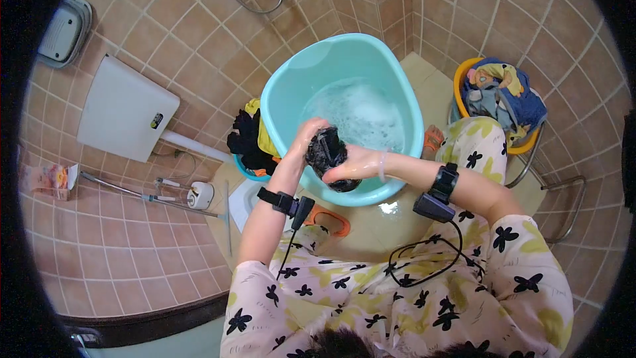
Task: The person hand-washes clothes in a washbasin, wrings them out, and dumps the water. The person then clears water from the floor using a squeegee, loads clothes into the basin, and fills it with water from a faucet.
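A bunched-up wet black cloth (326,148) with suds on it is gripped between my two hands, over the near side of a large turquoise tub (281,96). My left hand (309,135) closes on its left side, while my right hand (352,162) wraps its lower right, thumb across the front. What kind of garment it is, I cannot make out. Foamy water (361,113) lies in the bottom of the tub. Both wrists wear black straps with small devices, and a cable runs from the right one.
Left of the tub, a smaller basin holds black and yellow clothes (248,142). At right, an orange basin (462,79) with blue clothes sits on a metal-legged stool (530,159). A white cistern (129,107) and a mop-like pole (152,197) are at the left wall.
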Action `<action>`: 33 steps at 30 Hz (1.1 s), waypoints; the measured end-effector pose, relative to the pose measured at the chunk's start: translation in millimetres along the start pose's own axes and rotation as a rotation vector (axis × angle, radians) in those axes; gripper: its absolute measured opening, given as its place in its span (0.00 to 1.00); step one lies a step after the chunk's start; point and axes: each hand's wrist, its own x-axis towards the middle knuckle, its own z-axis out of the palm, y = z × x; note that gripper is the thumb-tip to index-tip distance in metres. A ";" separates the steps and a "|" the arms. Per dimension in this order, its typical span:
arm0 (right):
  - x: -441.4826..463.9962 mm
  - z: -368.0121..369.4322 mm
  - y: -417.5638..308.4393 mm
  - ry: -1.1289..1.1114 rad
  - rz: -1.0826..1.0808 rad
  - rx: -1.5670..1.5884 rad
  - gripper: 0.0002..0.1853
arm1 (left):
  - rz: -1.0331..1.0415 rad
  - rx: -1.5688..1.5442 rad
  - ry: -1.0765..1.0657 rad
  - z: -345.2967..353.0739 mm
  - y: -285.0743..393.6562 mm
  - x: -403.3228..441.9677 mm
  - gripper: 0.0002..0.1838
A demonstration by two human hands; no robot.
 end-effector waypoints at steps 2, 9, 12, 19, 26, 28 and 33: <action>14.1 1.1 23.0 0.132 0.037 -0.197 0.24 | 0.004 0.074 0.029 6.9 1.7 -2.4 0.07; 17.4 16.0 60.2 0.389 0.231 -0.586 0.34 | 0.021 0.233 0.238 14.8 -60.3 14.0 0.11; 13.5 16.0 66.3 0.338 0.351 -0.638 0.42 | 0.032 0.336 0.243 8.1 -91.7 22.6 0.13; 23.3 25.4 92.1 0.405 0.466 -0.630 0.44 | -0.200 0.123 0.292 21.1 -87.0 16.7 0.11; 9.1 2.9 67.5 0.261 0.422 0.816 0.28 | -0.408 -0.386 -0.034 -5.1 -43.9 -41.2 0.20; -3.2 -5.7 43.8 0.277 0.449 1.050 0.30 | -0.246 -0.324 0.071 -6.5 -30.9 -71.4 0.16; 1.6 -14.3 28.2 0.126 0.462 0.922 0.43 | 0.025 -0.390 0.264 -44.9 -21.1 -109.2 0.11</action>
